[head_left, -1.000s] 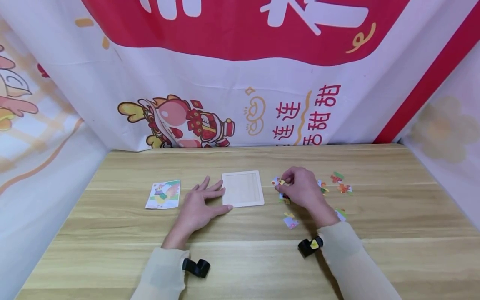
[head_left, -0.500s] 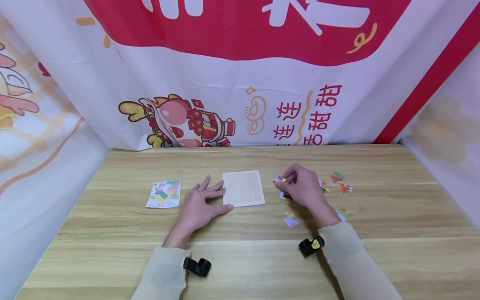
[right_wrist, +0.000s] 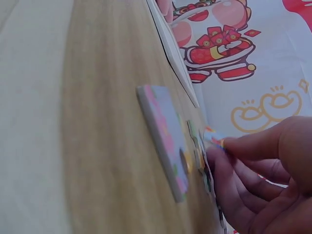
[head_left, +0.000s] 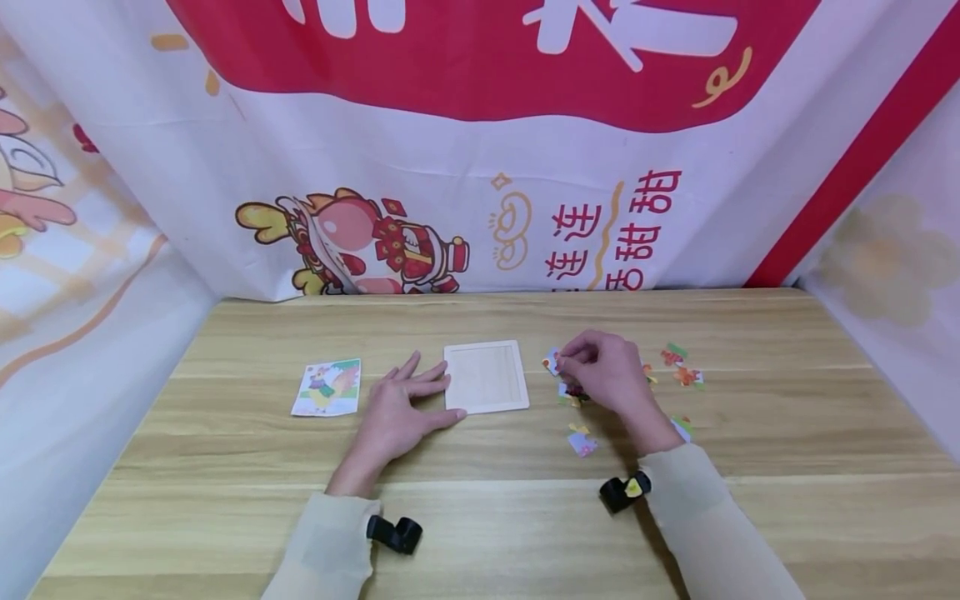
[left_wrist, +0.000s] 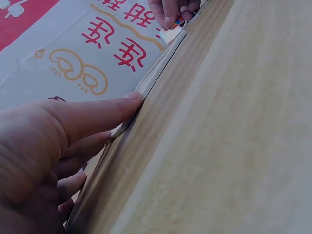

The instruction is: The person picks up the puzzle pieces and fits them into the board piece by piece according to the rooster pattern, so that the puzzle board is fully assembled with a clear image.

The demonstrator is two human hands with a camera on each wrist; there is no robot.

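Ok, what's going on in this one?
A person is handling small puzzle pieces at a wooden table. Their right hand pinches one colourful piece, with other loose pieces lying about it. Their left hand is spread against the left side of a shallow tray, where no piece sits yet. A picture card lies to the left of that hand.

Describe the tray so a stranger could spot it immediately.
On the wood-grain table, look between the left hand and the right hand. There lies the square tray, the left hand touching its edge. Plain and pale, it differs from the colourful picture card and puzzle pieces.
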